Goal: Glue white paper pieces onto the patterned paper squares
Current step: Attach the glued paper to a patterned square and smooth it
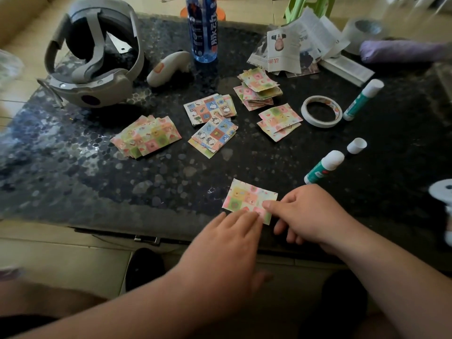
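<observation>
A pastel patterned paper square (247,198) lies flat near the front edge of the dark speckled table (97,172). My left hand (227,243) lies over its near edge with straight fingers resting on it. My right hand (308,214) reaches in from the right, its index finger pressing down on the square's right corner while the other fingers curl loosely. An uncapped glue stick (324,167) lies just right of the square, with its white cap (356,145) standing apart. No separate white paper piece can be made out on the square.
Several piles of patterned squares (212,123) spread across the table's middle. A tape roll (321,111) and a capped glue stick (363,99) lie at the right. Behind stand a VR headset (93,57), a controller (168,68), a blue bottle (202,28) and cut magazine pages (300,45).
</observation>
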The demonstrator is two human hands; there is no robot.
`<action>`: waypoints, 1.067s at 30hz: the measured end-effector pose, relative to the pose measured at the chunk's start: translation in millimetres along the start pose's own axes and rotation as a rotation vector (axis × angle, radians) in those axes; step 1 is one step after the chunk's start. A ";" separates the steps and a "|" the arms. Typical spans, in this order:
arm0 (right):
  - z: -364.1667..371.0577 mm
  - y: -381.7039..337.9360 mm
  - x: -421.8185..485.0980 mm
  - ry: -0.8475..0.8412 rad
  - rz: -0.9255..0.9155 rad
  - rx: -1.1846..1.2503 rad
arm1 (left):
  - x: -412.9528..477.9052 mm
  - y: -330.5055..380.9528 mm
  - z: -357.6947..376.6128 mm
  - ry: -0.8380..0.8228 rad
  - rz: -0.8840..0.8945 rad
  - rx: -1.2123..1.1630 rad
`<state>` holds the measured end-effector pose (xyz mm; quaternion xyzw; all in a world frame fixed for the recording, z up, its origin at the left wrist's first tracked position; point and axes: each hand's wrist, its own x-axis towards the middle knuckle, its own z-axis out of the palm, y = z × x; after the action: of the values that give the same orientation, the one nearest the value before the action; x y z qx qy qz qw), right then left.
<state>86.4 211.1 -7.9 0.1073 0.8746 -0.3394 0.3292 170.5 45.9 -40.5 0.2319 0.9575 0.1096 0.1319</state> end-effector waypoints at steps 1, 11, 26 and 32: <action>-2.2 -1.4 -1.1 0.022 0.003 -0.024 | -2.0 3.2 2.1 -0.031 -0.004 0.046; 20.2 7.8 -39.6 0.023 -0.456 -0.507 | 0.0 5.3 -2.4 -0.125 -0.083 0.100; 37.9 10.4 -33.4 -0.099 -0.501 -0.771 | 7.4 2.8 -9.2 -0.149 -0.114 0.151; 37.6 13.5 -40.9 -0.117 -0.512 -0.917 | 5.7 3.0 -7.1 -0.195 -0.116 0.174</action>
<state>141.9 197.6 -9.2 -0.2838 0.9117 0.0030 0.2972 164.8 50.1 -34.2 0.1961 0.9578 -0.0045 0.2101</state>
